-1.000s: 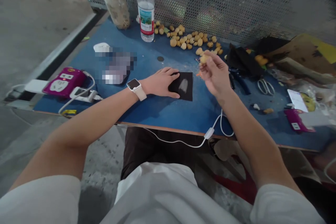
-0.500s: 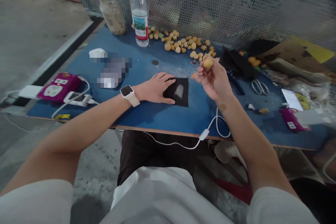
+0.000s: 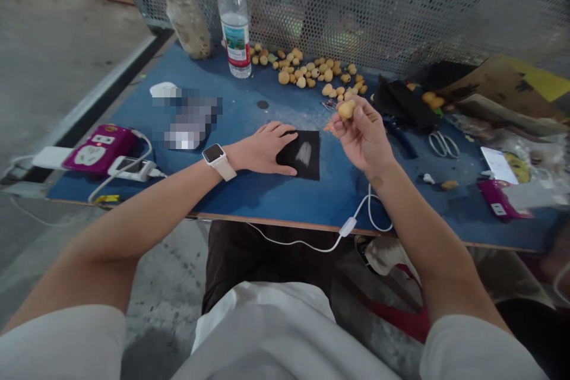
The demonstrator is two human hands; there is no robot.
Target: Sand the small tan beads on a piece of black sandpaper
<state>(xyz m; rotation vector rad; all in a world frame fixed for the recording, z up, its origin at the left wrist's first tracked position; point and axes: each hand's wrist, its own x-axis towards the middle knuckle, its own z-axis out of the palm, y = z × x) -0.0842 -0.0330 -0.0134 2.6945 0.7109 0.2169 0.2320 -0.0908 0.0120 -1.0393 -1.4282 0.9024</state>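
My right hand (image 3: 361, 133) pinches a small tan gourd (image 3: 347, 110) between thumb and fingers, raised above the table. Spread flat, my left hand (image 3: 269, 151) presses on the left part of a black sheet of sandpaper (image 3: 312, 157). A pale dusty patch marks the sheet's bare part, and its left edge is hidden under the hand. More small gourds (image 3: 312, 71) lie in a loose pile along the back of the blue table (image 3: 262, 199), some with dark holes.
At the back stand a water bottle (image 3: 236, 41) and a cloudy bag (image 3: 189, 29). A purple power strip (image 3: 104, 145) and a blurred phone (image 3: 191, 122) lie left. Scissors (image 3: 443, 144), black cloth (image 3: 401, 101) and another purple strip (image 3: 501, 200) are right. A white cable (image 3: 347, 226) hangs over the front edge.
My right hand has shifted slightly left and turned the gourd, so its longer side now shows. My left hand stays flat on the sandpaper.
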